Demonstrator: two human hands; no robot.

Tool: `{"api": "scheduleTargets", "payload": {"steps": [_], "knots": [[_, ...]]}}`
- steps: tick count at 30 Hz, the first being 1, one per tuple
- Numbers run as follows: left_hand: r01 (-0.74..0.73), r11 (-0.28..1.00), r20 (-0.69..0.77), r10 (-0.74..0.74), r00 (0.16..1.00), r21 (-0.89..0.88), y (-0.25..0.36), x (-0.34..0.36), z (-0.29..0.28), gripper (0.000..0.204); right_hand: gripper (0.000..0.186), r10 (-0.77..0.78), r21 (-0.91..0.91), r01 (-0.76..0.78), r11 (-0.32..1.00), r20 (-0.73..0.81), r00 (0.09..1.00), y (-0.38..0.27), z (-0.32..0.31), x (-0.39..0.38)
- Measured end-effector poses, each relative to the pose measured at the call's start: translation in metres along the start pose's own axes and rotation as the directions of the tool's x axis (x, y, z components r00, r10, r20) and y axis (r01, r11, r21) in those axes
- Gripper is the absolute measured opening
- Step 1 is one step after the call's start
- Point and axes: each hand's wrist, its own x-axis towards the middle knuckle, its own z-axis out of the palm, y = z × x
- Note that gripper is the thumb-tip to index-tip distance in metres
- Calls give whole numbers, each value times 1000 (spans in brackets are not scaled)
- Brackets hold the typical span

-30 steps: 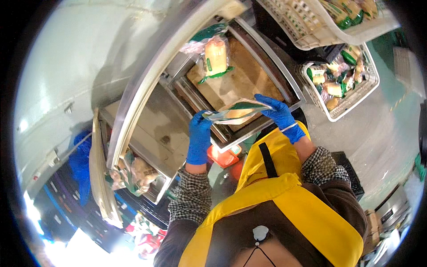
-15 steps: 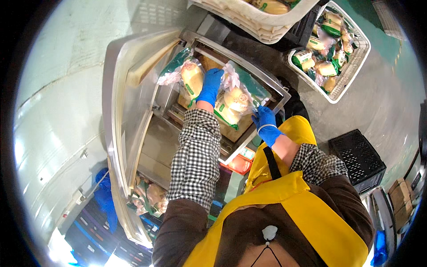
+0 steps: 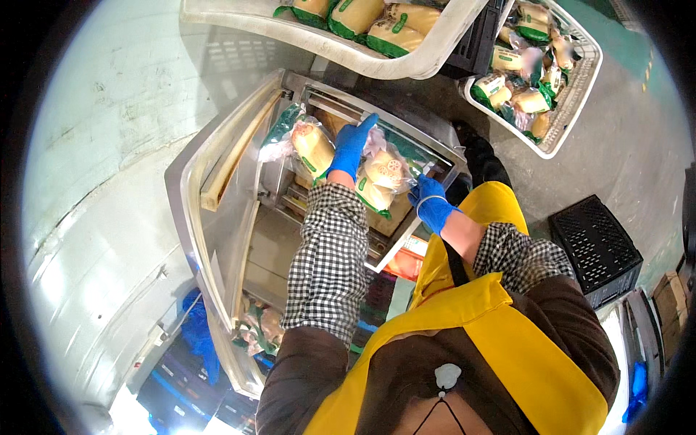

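Observation:
Two clear, green-printed bags of lotus root lie side by side in the open chamber of a metal packing machine (image 3: 449,148). My blue-gloved left hand (image 3: 351,147) reaches between them, its fingers closed at the crumpled mouth of the right bag of lotus root (image 3: 384,171). My blue-gloved right hand (image 3: 432,199), a pale band around it, pinches that bag's right edge; its fingertips are partly hidden. The left bag of lotus root (image 3: 312,147) rests untouched beside my left hand, its mouth toward the hinged lid (image 3: 190,163), which stands raised.
A white crate (image 3: 304,36) of lotus root bags stands beyond the machine. Another white crate (image 3: 576,119) with several bags sits on the floor at far right. A black perforated crate (image 3: 598,243) is near my right elbow. More bags (image 3: 262,326) lie below the lid, left of my forearm.
The view has shifted, bringing more of the far white crate into sight. My left hand has moved slightly right over the right bag's mouth. My right hand stays at its edge.

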Motion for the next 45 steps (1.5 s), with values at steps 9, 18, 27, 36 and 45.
{"api": "scheduleTargets", "payload": {"steps": [9, 18, 27, 36, 45], "knots": [[-149, 982, 23, 147, 989, 118, -16, -28, 1, 67, 8, 255, 286, -278, 917, 114, 960, -54, 1, -56], [45, 996, 82, -51, 995, 74, -65, -18, 13, 77, 64, -547, -582, 805, -116, 714, 438, -111, -21, -96], [-49, 903, 30, 68, 997, -426, -74, -11, 14, 55, 77, -363, -634, 639, -436, 773, 520, -111, -20, -104], [-106, 832, -110, 54, 992, -544, -66, -6, 14, 17, 81, -377, -634, 627, -452, 773, 510, -107, -22, -102], [-317, 821, -335, 164, 928, -475, -62, 0, 28, 17, 79, -355, -660, 582, -475, 749, 559, -115, -21, -110]]}}
